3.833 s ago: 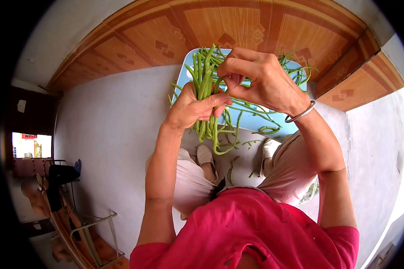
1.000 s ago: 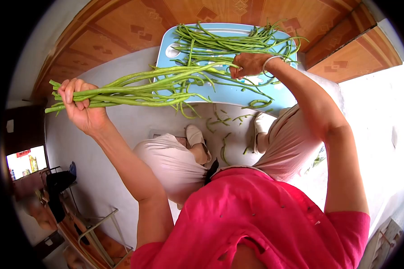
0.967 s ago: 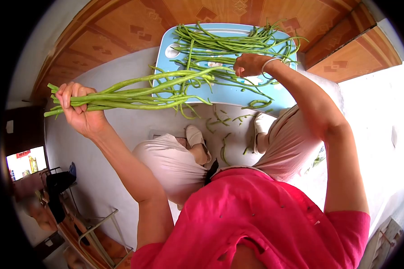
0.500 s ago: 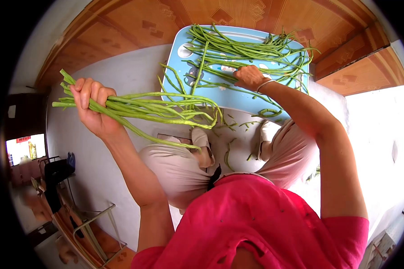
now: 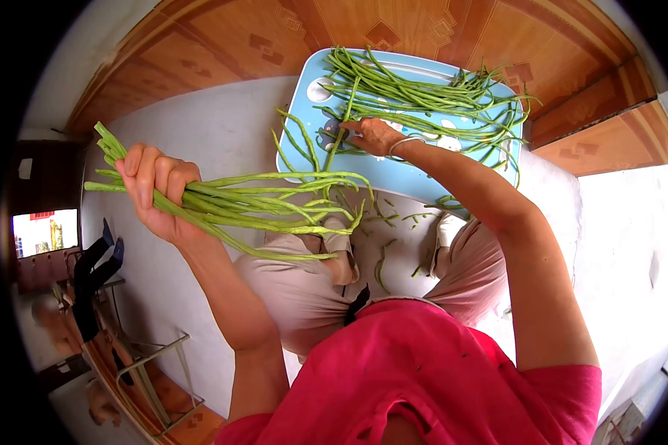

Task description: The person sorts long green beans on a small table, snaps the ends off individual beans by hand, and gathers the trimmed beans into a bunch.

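My left hand [image 5: 156, 189] is wrapped round a bunch of long green beans [image 5: 267, 194], raised to the left of the table. Short stem ends stick out past the fist, and the long ends droop to the right. Over the blue folding table [image 5: 393, 174], my right hand [image 5: 376, 138] reaches left with its fingers stretched out. Its fingertips are at a single long bean [image 5: 352, 100] that lies crosswise on the tabletop. A thick pile of long beans [image 5: 393, 83] covers the far side of the table, and a few beans run beneath my right hand.
Bean scraps [image 5: 382, 267] are scattered on the floor between my feet. Patterned wooden panelling [image 5: 334, 33] stands behind the table. At lower left, a person's dark-clad legs [image 5: 93, 271] rest near a metal-framed piece of furniture [image 5: 156, 363].
My right hand has moved left across the table, and its fingers have stretched out towards the crosswise bean. The left hand still grips its bunch. The view has shifted slightly.
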Motion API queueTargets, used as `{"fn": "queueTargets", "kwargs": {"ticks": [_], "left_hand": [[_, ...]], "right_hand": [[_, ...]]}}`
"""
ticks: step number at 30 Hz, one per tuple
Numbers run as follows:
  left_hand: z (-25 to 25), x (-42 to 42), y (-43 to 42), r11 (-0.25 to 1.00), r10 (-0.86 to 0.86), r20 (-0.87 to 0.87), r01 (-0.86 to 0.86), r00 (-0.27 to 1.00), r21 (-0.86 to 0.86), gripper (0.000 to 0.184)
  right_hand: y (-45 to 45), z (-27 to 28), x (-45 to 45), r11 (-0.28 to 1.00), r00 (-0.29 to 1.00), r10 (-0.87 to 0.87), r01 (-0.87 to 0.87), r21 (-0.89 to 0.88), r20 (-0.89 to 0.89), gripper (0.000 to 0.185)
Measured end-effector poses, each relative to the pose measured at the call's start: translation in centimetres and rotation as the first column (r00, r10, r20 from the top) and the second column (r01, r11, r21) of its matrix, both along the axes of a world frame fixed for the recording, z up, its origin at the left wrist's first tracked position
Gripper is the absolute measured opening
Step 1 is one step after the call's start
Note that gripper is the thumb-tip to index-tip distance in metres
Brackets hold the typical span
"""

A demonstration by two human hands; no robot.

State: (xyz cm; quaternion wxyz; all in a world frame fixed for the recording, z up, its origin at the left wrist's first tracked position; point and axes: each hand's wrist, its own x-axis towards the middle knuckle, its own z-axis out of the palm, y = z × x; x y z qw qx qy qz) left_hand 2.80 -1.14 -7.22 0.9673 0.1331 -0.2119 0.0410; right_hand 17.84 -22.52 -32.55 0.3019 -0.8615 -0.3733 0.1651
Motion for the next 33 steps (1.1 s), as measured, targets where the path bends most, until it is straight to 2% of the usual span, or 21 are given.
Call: {"fn": "queueTargets", "kwargs": {"ticks": [3,4,7,8,12,15,19,20,24,25,27,28,31,32,33], "left_hand": [[0.5,-0.5,0.1,1.0,0.001,0.052,-0.001,0.999,0.011,0.024],[0.6,-0.7,0.3,1.0,0.0,0.077,-0.001,0.997,0.011,0.024],[0.8,-1.3,0.9,1.0,0.007,0.131,-0.01,0.991,0.021,0.023],[0.8,-1.4,1.2,0.999,0.011,0.139,-0.016,0.99,0.032,0.024],[0.4,-1.8,1.6,0.999,0.024,0.166,-0.03,0.986,0.035,0.025],[0.1,-1.8,1.8,0.996,0.02,0.172,-0.035,0.985,0.084,0.025],[-0.1,-1.6,1.6,0.995,-0.002,0.176,-0.017,0.984,0.102,0.025],[-0.2,-1.5,1.6,0.993,-0.002,0.177,-0.018,0.984,0.114,0.025],[-0.3,-1.2,1.3,0.992,-0.01,0.166,-0.01,0.986,0.124,0.025],[-0.4,-1.1,1.3,0.993,-0.019,0.162,-0.001,0.987,0.121,0.025],[-0.5,-1.1,1.4,0.994,-0.034,0.153,0.017,0.988,0.11,0.026],[-0.5,-1.1,1.2,0.994,-0.024,0.153,0.008,0.988,0.108,0.026],[-0.6,-1.2,1.1,0.993,-0.005,0.154,-0.012,0.988,0.114,0.026],[-0.6,-1.2,1.0,0.992,-0.009,0.151,-0.01,0.988,0.125,0.026],[-0.7,-1.2,1.0,0.991,-0.012,0.147,-0.009,0.989,0.137,0.026]], "right_hand": [[1.9,-1.6,0.5,0.992,0.991,-0.112,0.116,0.054,-0.068,0.04],[2.7,-2.4,0.5,0.983,0.985,-0.165,0.169,0.076,-0.059,0.035],[3.7,-3.9,0.7,0.974,0.985,-0.174,0.172,0.146,0.004,0.027],[3.9,-4.3,0.5,0.946,0.971,-0.24,0.23,0.23,0.018,0.019],[4.4,-2.5,0.1,0.922,0.969,-0.206,0.146,0.36,0.137,0.014],[5.9,-1.9,0.3,0.916,0.972,-0.193,0.128,0.38,0.137,0.017],[8.2,-1.4,0.6,0.948,0.975,-0.169,0.121,0.293,0.142,0.023],[8.8,-1.3,0.6,0.966,0.986,-0.138,0.112,0.232,0.097,0.03],[10.6,-3.9,0.6,0.959,0.984,-0.058,0.008,0.283,0.171,0.045],[10.2,-4.0,0.2,0.949,0.997,-0.048,0.026,0.313,0.064,0.042],[9.2,-4.0,0.0,0.964,0.984,-0.011,-0.036,0.263,0.176,0.036],[8.4,-4.1,0.0,0.952,0.961,-0.038,-0.049,0.304,0.275,0.024],[4.3,-2.4,0.9,0.997,0.956,-0.005,-0.018,0.078,0.293,0.017],[2.9,-2.1,1.3,0.997,0.924,-0.053,0.027,0.073,0.38,0.016],[1.2,-1.4,1.8,0.999,0.929,-0.051,0.051,0.01,0.367,0.016]]}}
